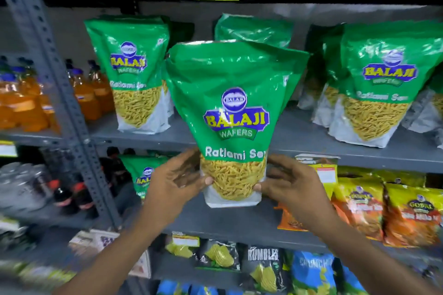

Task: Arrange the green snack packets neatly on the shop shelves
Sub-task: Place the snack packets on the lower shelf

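**Green packet held up between both my hands**

My left hand [177, 181] grips the lower left side of a green snack packet [236, 112], thumb across the front near the bottom corner and fingers wrapped behind. My right hand [291, 181] mirrors it on the lower right side, thumb tip pressed on the front edge. Between them the packet stands upright and faces me, its clear window of yellow sev just above my thumbs and its white base hanging free in front of the edge of the upper shelf [311, 148].

On that shelf, behind the packet I hold, another green packet [254, 29] shows only its top. To the left stands a left packet [137, 74], upright and facing front, with more tucked behind it. To the right is a right-hand group of packets [381, 84], leaning back in a crowded cluster, some overlapping.

One shelf down, just left of my left hand, a lower green packet [143, 175] stands partly hidden by my wrist. Right of my right hand lie yellow and orange packets [388, 208]. Below those, dark and blue chip bags [263, 268] fill the next shelf.

Far left, past the grey perforated upright [55, 79], are bottles of orange drink [21, 105], blurred.
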The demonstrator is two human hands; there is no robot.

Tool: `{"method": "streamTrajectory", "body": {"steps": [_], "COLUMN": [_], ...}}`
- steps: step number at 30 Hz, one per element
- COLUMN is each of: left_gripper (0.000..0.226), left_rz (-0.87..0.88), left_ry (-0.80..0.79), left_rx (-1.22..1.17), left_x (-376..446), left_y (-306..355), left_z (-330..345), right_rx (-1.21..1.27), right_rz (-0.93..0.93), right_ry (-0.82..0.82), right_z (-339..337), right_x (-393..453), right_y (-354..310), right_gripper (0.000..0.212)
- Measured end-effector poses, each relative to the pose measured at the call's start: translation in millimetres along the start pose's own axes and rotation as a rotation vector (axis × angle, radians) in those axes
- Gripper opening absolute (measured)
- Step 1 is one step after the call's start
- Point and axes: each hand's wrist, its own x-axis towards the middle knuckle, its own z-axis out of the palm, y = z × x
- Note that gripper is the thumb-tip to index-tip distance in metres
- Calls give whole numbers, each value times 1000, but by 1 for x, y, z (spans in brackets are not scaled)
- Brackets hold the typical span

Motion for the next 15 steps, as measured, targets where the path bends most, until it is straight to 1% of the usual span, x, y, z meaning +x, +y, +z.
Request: {"method": "streamTrajectory", "body": {"steps": [2,4,6,9,13,15], "left_gripper": [54,64,68,62,56,58], "left_rz": [-59,-135,-198,-258,-330,-382], "left_ry": [22,44,35,-6,-55,-42], "left_rx": [4,26,2,-4,-3,-16], "left_x": [-22,-43,-58,-65,-48,-37], "left_y": [-19,-47,-76,-117,-165,-190], "left_z": [-21,-40,-51,-58,-51,-45], "right_rx": [-1,-26,-51,-64,-51,-41], "right_rz": [43,81,97,136,218,243], "right_ry": [-7,-8,-17,12,54,84], "right_z": [23,44,62,82,92,91], "right_x": [-12,-25,-35,-37,-21,-11], "right_y": [26,55,80,118,174,201], "right_gripper": [60,66,66,62,60,56]}}
